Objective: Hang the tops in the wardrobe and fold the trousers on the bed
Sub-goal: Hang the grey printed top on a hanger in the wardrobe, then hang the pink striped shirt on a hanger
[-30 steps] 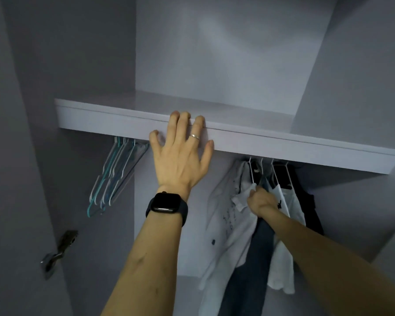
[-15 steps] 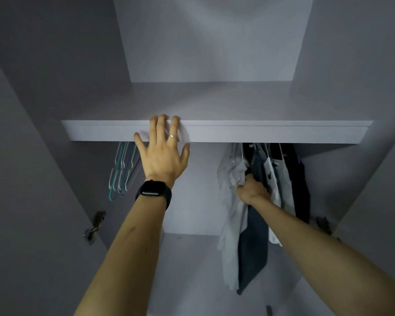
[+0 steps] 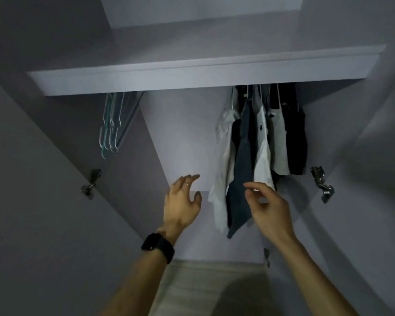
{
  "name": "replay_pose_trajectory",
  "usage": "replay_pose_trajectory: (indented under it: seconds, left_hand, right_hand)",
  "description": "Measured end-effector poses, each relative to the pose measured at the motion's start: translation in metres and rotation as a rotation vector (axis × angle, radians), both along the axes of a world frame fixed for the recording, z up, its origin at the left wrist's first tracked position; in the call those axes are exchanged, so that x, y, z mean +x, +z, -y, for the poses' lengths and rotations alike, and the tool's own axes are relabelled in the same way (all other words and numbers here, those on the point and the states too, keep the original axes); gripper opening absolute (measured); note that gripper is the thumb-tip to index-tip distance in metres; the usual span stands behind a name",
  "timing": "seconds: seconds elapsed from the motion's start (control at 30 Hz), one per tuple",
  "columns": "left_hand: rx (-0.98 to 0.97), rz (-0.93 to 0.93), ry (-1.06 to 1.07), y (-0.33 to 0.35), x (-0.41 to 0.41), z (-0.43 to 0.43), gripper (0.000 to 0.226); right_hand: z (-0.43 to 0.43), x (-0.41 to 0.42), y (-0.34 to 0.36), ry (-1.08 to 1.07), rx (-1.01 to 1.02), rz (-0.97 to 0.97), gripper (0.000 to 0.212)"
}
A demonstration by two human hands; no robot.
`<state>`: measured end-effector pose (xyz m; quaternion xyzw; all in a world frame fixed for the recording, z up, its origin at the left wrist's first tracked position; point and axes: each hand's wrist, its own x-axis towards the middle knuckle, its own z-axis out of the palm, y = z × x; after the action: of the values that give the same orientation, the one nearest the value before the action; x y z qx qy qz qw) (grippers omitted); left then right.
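Several tops [image 3: 260, 142] hang on hangers under the wardrobe shelf [image 3: 192, 76] at the right: a white one, a dark blue one [image 3: 242, 160], more white ones and a black one. My left hand [image 3: 183, 201], with a ring and a black watch, hovers in front of the wardrobe's back wall, fingers relaxed, holding nothing. My right hand [image 3: 267, 208] hovers just in front of the hem of the dark blue top, fingers loosely curled, empty.
A bunch of bare teal and white hangers [image 3: 112, 124] hangs under the shelf at the left. Door hinges stick out at the left [image 3: 90, 183] and right [image 3: 322, 183] wardrobe sides. A pale floor strip [image 3: 214, 286] shows below.
My left hand has come down off the shelf edge. My right hand has let go of the hanging tops and dropped lower. The view has pulled back from the wardrobe.
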<state>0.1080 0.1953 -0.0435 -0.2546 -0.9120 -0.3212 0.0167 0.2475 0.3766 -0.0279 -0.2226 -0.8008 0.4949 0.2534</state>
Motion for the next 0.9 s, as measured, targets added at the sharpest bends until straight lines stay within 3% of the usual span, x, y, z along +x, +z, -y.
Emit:
replay_pose_trajectory:
  seconds: [0.17,0.37,0.47,0.67,0.9]
  left_hand:
    - [-0.092,0.185,-0.136,-0.056,0.01,0.006,0.051]
    - [-0.142,0.135,-0.426,-0.075,-0.005,-0.005,0.049]
    - [-0.135,0.132,-0.606,-0.083,-0.001,-0.016,0.047]
    - [-0.253,0.116,-1.112,-0.1,0.06,-0.048,0.045]
    - [-0.362,0.031,-1.78,-0.1,0.257,-0.054,0.047]
  right_hand:
    - [0.02,0.006,-0.034,-0.028,0.141,0.089,0.021]
    - [0.052,0.024,-0.066,-0.229,0.276,0.175,0.017]
    - [0.076,0.058,-0.085,-0.381,0.204,0.304,0.019]
    - [0.144,0.154,-0.11,-0.798,0.05,0.469,0.019]
    - [0.278,0.297,-0.103,-1.485,-0.187,0.548,0.018]
